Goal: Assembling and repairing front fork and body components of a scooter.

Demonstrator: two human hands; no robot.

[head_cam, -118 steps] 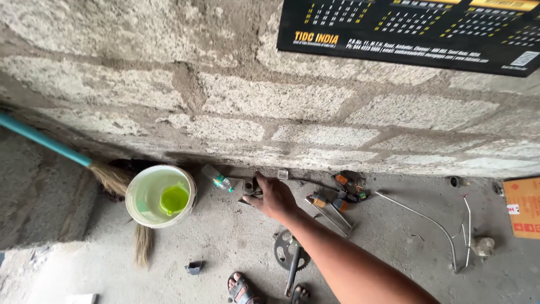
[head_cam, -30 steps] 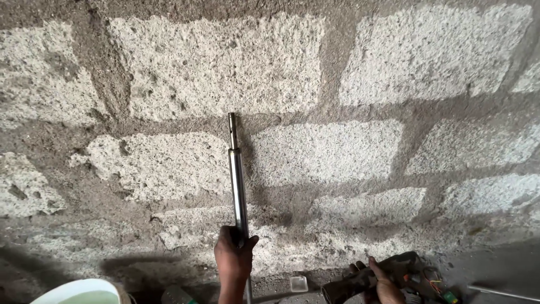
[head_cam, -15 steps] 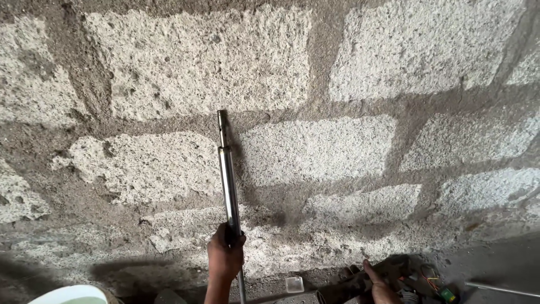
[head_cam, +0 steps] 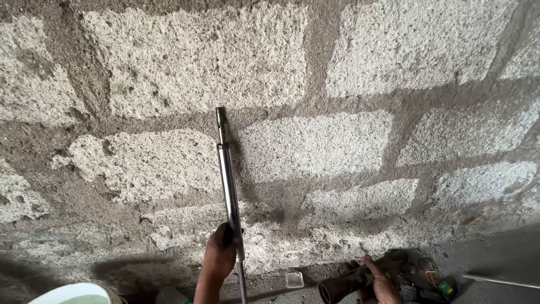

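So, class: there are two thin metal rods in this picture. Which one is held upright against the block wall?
The long metal rod gripped by the left hand, standing against the wall. The other rod lies flat on the floor at lower right, untouched.

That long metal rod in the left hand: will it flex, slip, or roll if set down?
The metal rod looks rigid: it stands straight up the block wall with no sag. Its polished surface may be slippery in the left hand. Being round, it would probably roll if laid flat.
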